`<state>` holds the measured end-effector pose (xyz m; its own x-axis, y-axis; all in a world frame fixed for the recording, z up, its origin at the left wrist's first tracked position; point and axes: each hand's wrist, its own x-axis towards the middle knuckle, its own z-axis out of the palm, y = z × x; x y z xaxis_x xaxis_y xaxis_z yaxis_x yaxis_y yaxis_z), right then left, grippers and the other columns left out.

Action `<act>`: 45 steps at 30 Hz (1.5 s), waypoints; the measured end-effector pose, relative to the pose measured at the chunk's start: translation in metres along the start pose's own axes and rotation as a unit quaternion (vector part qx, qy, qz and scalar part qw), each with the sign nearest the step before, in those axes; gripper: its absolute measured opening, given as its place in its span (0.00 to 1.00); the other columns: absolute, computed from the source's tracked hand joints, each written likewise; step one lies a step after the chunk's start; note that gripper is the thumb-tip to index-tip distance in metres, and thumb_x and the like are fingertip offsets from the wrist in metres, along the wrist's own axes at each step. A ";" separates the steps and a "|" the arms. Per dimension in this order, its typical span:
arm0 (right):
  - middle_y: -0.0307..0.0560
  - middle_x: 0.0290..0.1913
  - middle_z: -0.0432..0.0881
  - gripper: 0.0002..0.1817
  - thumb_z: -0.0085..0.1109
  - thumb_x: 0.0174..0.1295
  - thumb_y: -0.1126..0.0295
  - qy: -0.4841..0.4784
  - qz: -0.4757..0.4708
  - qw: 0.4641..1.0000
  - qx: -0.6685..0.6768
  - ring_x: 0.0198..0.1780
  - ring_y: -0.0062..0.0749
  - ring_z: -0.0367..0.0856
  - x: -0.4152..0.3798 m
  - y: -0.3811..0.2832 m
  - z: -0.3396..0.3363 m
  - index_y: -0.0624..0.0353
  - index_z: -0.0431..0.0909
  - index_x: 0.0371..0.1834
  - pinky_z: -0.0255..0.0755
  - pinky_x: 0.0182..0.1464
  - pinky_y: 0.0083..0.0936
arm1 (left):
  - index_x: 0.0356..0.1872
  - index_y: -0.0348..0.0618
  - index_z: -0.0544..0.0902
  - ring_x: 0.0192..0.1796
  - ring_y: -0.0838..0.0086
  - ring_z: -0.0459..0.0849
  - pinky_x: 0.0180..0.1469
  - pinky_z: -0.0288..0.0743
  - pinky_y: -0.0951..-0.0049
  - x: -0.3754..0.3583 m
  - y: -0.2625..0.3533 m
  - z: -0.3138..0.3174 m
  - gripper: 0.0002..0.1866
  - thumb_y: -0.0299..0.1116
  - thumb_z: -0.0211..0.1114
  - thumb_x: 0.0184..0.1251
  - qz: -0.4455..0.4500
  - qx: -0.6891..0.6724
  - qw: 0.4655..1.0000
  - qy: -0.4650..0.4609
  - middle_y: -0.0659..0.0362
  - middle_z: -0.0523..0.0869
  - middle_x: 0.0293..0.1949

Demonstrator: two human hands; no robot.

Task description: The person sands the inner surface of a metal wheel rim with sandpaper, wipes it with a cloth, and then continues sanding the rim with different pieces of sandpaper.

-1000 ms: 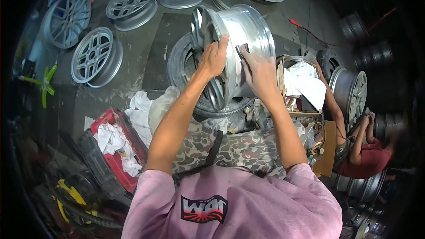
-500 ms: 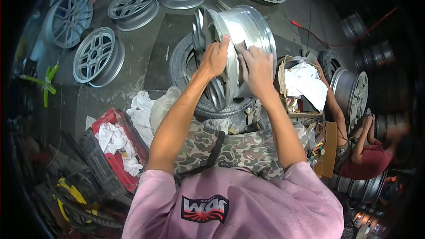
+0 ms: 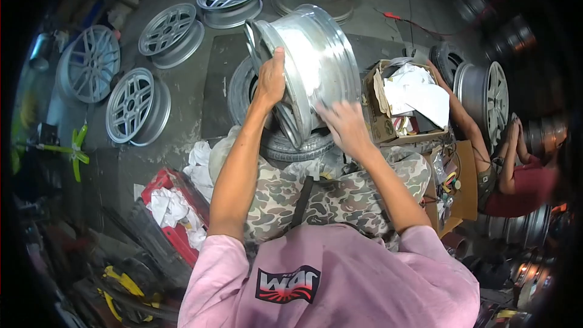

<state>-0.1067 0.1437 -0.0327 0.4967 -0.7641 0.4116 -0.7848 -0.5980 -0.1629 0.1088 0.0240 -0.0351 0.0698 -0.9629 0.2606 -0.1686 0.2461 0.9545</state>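
Observation:
A silver wheel rim (image 3: 319, 54) stands tilted on a tyre (image 3: 240, 91) in front of my knees, its shiny barrel facing right. My left hand (image 3: 271, 79) grips the rim's spoked-side edge, thumb up along the lip. Against the lower part of the barrel is my right hand (image 3: 344, 123), its fingers reaching to the metal. Motion smears those fingers, and whether anything lies under them is hidden.
More wheel rims (image 3: 130, 103) stand on the floor ahead and left. At right are a cardboard box (image 3: 379, 118) holding white paper and a co-worker in a dark red shirt (image 3: 522, 191). A red case (image 3: 167, 179) with white rags sits left.
The view has shifted, and the rim appears further left and turned slightly. My right hand has slid down along the barrel, while my left hand keeps its hold on the edge.

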 end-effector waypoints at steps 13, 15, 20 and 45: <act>0.52 0.46 0.76 0.16 0.67 0.60 0.76 0.130 0.220 0.939 0.231 0.49 0.46 0.79 -0.088 0.005 0.006 0.65 0.84 0.52 0.74 0.55 0.39 | 0.39 0.36 0.86 0.48 0.53 0.84 0.58 0.77 0.54 -0.051 0.073 -0.026 0.08 0.31 0.67 0.68 0.440 0.321 0.817 -0.188 0.51 0.85 0.42; 0.53 0.48 0.77 0.15 0.67 0.59 0.76 0.169 0.200 0.937 0.229 0.51 0.46 0.79 -0.088 0.006 0.007 0.67 0.83 0.50 0.75 0.55 0.37 | 0.39 0.36 0.86 0.49 0.53 0.84 0.60 0.77 0.54 -0.048 0.069 -0.022 0.08 0.31 0.67 0.68 0.441 0.342 0.780 -0.283 0.52 0.85 0.42; 0.58 0.41 0.84 0.11 0.67 0.65 0.73 0.150 0.275 0.897 0.313 0.45 0.48 0.86 -0.092 0.007 0.003 0.69 0.80 0.45 0.78 0.50 0.37 | 0.42 0.36 0.88 0.52 0.51 0.85 0.60 0.77 0.56 0.032 0.075 -0.037 0.12 0.33 0.61 0.76 0.361 0.356 0.804 -0.311 0.49 0.86 0.46; 0.36 0.45 0.77 0.11 0.73 0.68 0.70 0.187 0.303 0.750 0.557 0.41 0.16 0.75 -0.091 0.010 0.014 0.68 0.84 0.41 0.70 0.42 0.18 | 0.63 0.36 0.84 0.70 0.47 0.78 0.75 0.66 0.47 0.072 0.087 -0.046 0.28 0.50 0.49 0.84 0.215 0.541 0.771 -0.257 0.43 0.82 0.67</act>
<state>-0.1540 0.2040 -0.0846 -0.1276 -0.9807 0.1484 0.0766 -0.1589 -0.9843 0.1442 -0.0187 0.0737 -0.5738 -0.8028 0.1622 -0.8088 0.5866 0.0422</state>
